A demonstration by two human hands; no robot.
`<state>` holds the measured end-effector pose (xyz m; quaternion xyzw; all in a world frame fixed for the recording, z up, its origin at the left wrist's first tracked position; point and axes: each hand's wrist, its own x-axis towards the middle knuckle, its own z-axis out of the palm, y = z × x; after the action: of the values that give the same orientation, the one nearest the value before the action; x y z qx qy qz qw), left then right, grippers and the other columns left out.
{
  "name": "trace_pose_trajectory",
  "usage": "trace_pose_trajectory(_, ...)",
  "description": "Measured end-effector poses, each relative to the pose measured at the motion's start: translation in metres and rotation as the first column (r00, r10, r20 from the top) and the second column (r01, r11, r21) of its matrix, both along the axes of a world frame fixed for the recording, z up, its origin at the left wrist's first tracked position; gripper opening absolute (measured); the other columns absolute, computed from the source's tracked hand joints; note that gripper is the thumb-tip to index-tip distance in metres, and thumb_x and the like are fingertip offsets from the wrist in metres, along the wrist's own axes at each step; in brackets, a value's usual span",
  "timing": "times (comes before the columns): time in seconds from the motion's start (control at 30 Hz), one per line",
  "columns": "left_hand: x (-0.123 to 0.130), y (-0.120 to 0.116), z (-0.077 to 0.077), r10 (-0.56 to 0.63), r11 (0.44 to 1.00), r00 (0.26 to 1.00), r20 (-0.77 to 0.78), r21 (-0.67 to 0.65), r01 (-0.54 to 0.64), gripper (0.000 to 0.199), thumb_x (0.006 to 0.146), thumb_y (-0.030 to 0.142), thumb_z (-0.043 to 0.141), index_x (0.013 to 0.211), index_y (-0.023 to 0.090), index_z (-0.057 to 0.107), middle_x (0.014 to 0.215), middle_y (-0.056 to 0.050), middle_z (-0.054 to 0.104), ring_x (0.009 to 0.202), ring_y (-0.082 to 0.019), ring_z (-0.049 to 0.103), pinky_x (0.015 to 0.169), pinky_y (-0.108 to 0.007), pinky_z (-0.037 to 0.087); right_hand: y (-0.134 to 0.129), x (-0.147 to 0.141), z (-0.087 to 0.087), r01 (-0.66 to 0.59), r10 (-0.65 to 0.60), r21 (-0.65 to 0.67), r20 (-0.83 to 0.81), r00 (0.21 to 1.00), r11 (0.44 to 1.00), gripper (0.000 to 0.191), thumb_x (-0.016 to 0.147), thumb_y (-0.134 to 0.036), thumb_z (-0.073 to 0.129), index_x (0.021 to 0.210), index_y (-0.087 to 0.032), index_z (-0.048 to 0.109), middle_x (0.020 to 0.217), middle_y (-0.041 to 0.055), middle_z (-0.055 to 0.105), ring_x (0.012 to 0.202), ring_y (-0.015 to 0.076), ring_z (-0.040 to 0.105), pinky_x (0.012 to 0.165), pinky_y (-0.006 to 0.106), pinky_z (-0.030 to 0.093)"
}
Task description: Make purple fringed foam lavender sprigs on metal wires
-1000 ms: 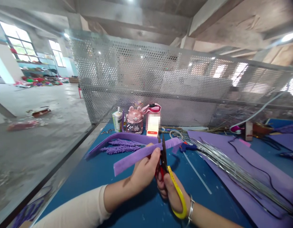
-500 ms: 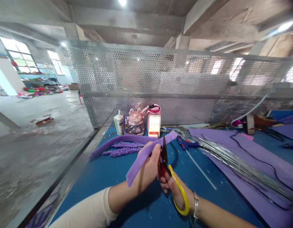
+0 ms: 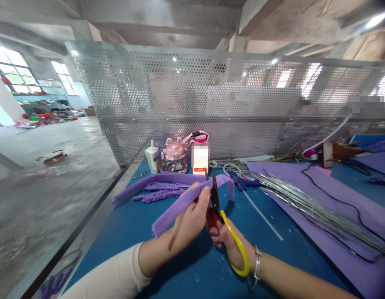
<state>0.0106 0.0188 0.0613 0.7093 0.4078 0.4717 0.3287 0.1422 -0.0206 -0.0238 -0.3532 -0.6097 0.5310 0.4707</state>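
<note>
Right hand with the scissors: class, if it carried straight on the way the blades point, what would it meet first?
Probably the purple foam strip that the left hand holds: the scissors in the right hand already straddle it. Depth unclear.

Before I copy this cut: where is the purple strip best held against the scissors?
Judging by its droop, pinch the purple strip from the left, just beside the blades of the scissors, as the left hand does. It sags past both sides of that hold.

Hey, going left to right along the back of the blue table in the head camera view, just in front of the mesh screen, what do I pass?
Drink carton → pink bear-lidded bottle → pink-topped bottle → blue glue gun → bundle of silver wires.
</note>
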Motion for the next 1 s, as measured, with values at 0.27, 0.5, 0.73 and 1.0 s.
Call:
trace_pose_trajectory(0.27,0.0,-0.004,0.003,-0.004,1.0,1.0,0.026,-0.028,0.005,0.033,0.093,0.036,0.032,0.066,0.021,0.042,0.056,0.004,0.046,0.055,-0.013,0.046,0.062,-0.026,0.037,-0.005,-0.004,0.019,-0.004,0.003,-0.028,-0.037,0.999,1.0,0.053,0.077,-0.073,0.037,0.079,-0.02,0.04,0.062,-0.0064,0.028,0.049,0.0065,0.019,0.04,0.02,0.019)
trace_pose_trajectory(0.5,0.0,-0.005,0.004,0.009,0.998,0.997,0.073,-0.063,-0.004,0.031,0.093,0.038,0.032,0.07,0.021,0.046,0.061,0.002,0.052,0.061,-0.014,0.051,0.063,-0.026,0.039,-0.005,-0.005,0.023,0.034,-0.034,-0.017,0.038,0.999,0.999,0.05,0.081,-0.069,0.037,0.082,-0.019,0.04,0.06,-0.0063,0.035,0.045,0.006,0.024,0.04,0.02,0.024)
trace_pose_trajectory(0.73,0.001,-0.003,0.001,0.023,0.997,0.994,0.106,-0.075,-0.015,0.03,0.092,0.038,0.035,0.073,0.02,0.05,0.068,0.001,0.056,0.07,-0.015,0.054,0.066,-0.026,0.04,-0.004,-0.008,0.023,0.078,-0.076,-0.049,0.051,0.996,0.996,0.044,0.085,-0.063,0.037,0.081,-0.019,0.042,0.056,-0.007,0.033,0.043,0.0063,0.026,0.039,0.02,0.023)
trace_pose_trajectory(1.0,0.004,-0.002,-0.008,-0.02,0.985,0.967,0.254,-0.159,0.062,0.032,0.092,0.041,0.036,0.071,0.019,0.046,0.059,0.003,0.046,0.055,-0.011,0.046,0.056,-0.024,0.039,-0.003,-0.008,0.023,0.089,-0.087,-0.055,0.045,0.995,0.995,0.045,0.084,-0.064,0.039,0.078,-0.019,0.042,0.054,-0.0075,0.032,0.042,0.0059,0.025,0.037,0.02,0.022)
